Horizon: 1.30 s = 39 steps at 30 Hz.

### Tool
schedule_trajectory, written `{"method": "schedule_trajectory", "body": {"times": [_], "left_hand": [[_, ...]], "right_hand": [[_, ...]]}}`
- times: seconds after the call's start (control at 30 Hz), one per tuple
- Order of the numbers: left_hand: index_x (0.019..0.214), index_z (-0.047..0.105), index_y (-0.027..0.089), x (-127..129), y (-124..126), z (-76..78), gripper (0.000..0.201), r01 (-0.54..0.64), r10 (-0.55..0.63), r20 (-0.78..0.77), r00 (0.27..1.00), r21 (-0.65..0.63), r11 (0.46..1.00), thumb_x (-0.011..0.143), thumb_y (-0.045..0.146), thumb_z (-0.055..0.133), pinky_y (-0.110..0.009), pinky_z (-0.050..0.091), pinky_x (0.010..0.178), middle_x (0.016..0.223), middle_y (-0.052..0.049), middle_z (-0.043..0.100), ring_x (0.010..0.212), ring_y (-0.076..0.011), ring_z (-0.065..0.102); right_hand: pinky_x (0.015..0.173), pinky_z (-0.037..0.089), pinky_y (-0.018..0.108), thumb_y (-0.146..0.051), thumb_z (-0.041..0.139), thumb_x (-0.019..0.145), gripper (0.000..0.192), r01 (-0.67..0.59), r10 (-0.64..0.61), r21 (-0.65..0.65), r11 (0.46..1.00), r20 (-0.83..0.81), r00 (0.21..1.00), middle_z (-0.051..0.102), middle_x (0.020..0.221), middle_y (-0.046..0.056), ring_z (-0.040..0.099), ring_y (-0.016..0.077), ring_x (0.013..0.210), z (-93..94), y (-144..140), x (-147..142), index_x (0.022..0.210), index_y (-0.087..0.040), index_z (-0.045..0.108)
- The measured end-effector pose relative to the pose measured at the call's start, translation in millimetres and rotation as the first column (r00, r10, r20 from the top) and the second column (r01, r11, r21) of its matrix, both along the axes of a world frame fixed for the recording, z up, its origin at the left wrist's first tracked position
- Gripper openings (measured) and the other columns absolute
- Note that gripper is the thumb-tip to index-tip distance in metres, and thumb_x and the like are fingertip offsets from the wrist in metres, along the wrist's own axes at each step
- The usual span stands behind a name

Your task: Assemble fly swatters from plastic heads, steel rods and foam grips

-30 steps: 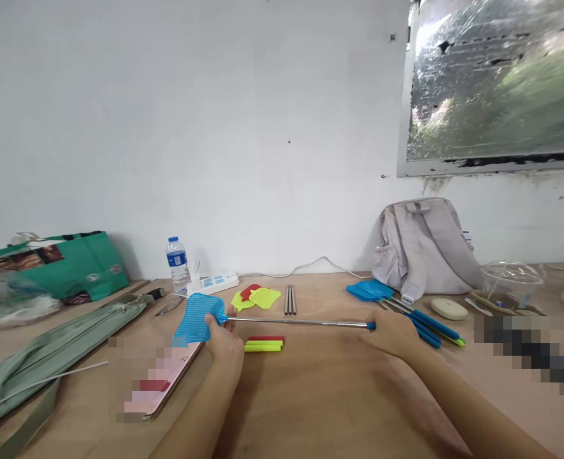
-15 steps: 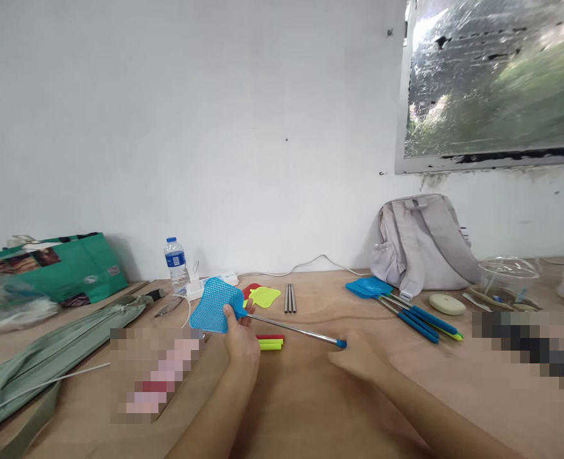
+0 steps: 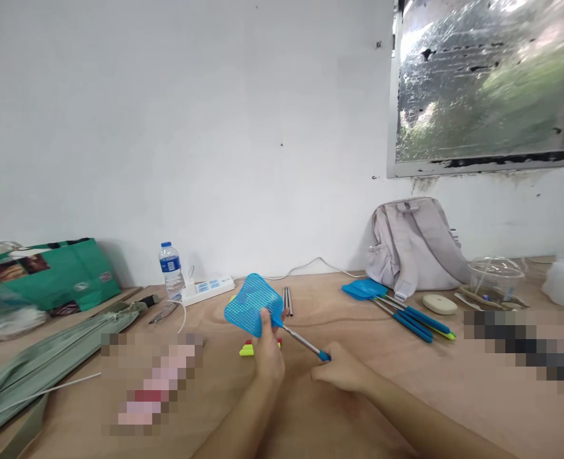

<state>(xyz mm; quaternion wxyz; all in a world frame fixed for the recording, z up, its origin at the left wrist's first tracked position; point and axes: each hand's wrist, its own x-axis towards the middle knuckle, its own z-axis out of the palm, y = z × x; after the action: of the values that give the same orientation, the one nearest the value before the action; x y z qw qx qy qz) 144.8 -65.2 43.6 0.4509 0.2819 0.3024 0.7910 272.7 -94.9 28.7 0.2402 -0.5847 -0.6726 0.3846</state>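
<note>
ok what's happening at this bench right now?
A person holds a blue fly swatter above the wooden table. The left hand pinches it just below the mesh head; the right hand grips the blue end of its short metal rod. More blue swatters lie near a grey backpack, and loose metal rods lie behind the held one.

1. The fly swatter [image 3: 254, 304] you hold has a bright blue mesh head, a silver rod and a blue end cap.
2. At your 1 o'clock lie more swatters [image 3: 396, 306], blue with one yellow-green tip.
3. The backpack [image 3: 415, 245] behind them is pale grey-lilac.
4. At 10 o'clock, the bag [image 3: 52, 274] is green, and the bottle [image 3: 171, 268] is clear with a blue cap and label.
5. The table [image 3: 358, 319] is light brown wood; the wall [image 3: 190, 127] is white.
</note>
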Motion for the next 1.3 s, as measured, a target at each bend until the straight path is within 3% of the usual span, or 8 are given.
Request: {"method": "schedule_trajectory", "body": {"times": [0.23, 0.47, 0.63, 0.73, 0.83, 0.97, 1.2, 1.3], "left_hand": [[0.084, 0.063, 0.017, -7, 2, -4.0, 0.028, 0.031, -0.039, -0.195, 0.980, -0.041, 0.999, 0.069, 0.040, 0.060, -0.037, 0.038, 0.090, 0.085, -0.006, 0.067, 0.082, -0.0196, 0.063], [0.072, 0.066, 0.015, -55, 11, -5.9, 0.010, 0.100, -0.121, -0.407, 0.905, -0.071, 0.992, 0.062, 0.020, 0.067, -0.033, 0.040, 0.086, 0.076, -0.005, 0.067, 0.080, -0.0197, 0.061], [0.051, 0.062, 0.018, -87, 18, -5.6, 0.014, 0.103, -0.105, -0.607, 0.788, -0.039, 0.994, 0.063, 0.011, 0.063, -0.027, 0.043, 0.076, 0.063, -0.004, 0.064, 0.075, -0.0191, 0.059], [0.048, 0.060, 0.020, -99, 26, -12.0, 0.015, -0.036, 0.052, -0.783, 0.620, 0.038, 0.999, 0.061, 0.015, 0.065, -0.027, 0.043, 0.069, 0.058, -0.002, 0.062, 0.067, -0.0183, 0.058], [0.060, 0.064, 0.021, -102, 30, -17.9, 0.012, -0.096, 0.110, -0.958, 0.266, 0.087, 0.992, 0.069, 0.027, 0.057, -0.030, 0.042, 0.069, 0.065, -0.003, 0.064, 0.067, -0.0188, 0.057], [0.075, 0.066, 0.019, -97, 28, -19.1, 0.023, -0.131, 0.040, -0.998, -0.058, 0.047, 0.990, 0.076, 0.028, 0.045, -0.033, 0.040, 0.077, 0.080, -0.005, 0.066, 0.082, -0.0200, 0.056], [0.084, 0.066, 0.021, -89, 25, -19.7, 0.028, -0.066, -0.060, -0.992, -0.108, -0.053, 0.996, 0.068, 0.017, 0.043, -0.031, 0.037, 0.085, 0.094, -0.003, 0.064, 0.093, -0.0192, 0.053], [0.087, 0.066, 0.021, -89, 25, -21.5, 0.030, -0.067, -0.106, -0.989, -0.108, -0.099, 0.993, 0.069, 0.018, 0.042, -0.031, 0.036, 0.086, 0.098, -0.003, 0.064, 0.096, -0.0192, 0.052]], "right_hand": [[0.042, 0.022, 0.018, -0.021, 0.053, 0.057, 0.015, -0.082, 0.091, 0.072, 0.994, -0.122, 0.988, 0.033, 0.043, -0.008, 0.033, 0.0049, 0.044, 0.2, 13, 13, 0.048, -0.016, 0.041], [0.041, 0.031, 0.017, -0.035, 0.054, 0.067, 0.032, -0.209, 0.259, 0.180, 0.961, -0.333, 0.907, 0.050, 0.070, -0.005, 0.042, 0.0054, 0.048, -5.4, 23, 38, 0.094, -0.019, 0.045], [0.049, 0.043, 0.026, -0.041, 0.047, 0.072, 0.033, -0.003, 0.069, 0.393, 0.920, -0.154, 0.986, 0.051, 0.062, -0.002, 0.053, 0.0138, 0.056, -15.9, 51, 84, 0.093, -0.017, 0.049], [0.071, 0.043, 0.032, -0.034, 0.047, 0.072, 0.028, 0.160, -0.236, 0.656, 0.737, 0.028, 0.971, 0.061, 0.086, 0.006, 0.057, 0.0184, 0.078, -16.6, 68, 129, 0.092, -0.017, 0.054], [0.071, 0.041, 0.031, -0.031, 0.044, 0.074, 0.026, 0.244, -0.523, 0.734, 0.633, 0.173, 0.835, 0.062, 0.091, 0.008, 0.057, 0.0208, 0.084, -19.2, 76, 173, 0.092, -0.018, 0.058], [0.063, 0.038, 0.031, -0.029, 0.044, 0.074, 0.023, 0.267, -0.690, 0.724, 0.637, 0.379, 0.617, 0.065, 0.082, 0.006, 0.058, 0.0233, 0.078, -27.9, 73, 208, 0.086, -0.021, 0.062], [0.061, 0.034, 0.031, -0.025, 0.045, 0.072, 0.026, 0.255, -0.767, 0.753, 0.607, 0.470, 0.436, 0.063, 0.084, 0.009, 0.055, 0.0245, 0.078, -29.5, 70, 209, 0.089, -0.023, 0.064], [0.069, 0.034, 0.034, -0.020, 0.045, 0.071, 0.025, 0.143, -0.750, 0.811, 0.568, 0.438, 0.496, 0.060, 0.091, 0.011, 0.052, 0.0248, 0.084, -26.5, 70, 187, 0.088, -0.020, 0.064]]}}
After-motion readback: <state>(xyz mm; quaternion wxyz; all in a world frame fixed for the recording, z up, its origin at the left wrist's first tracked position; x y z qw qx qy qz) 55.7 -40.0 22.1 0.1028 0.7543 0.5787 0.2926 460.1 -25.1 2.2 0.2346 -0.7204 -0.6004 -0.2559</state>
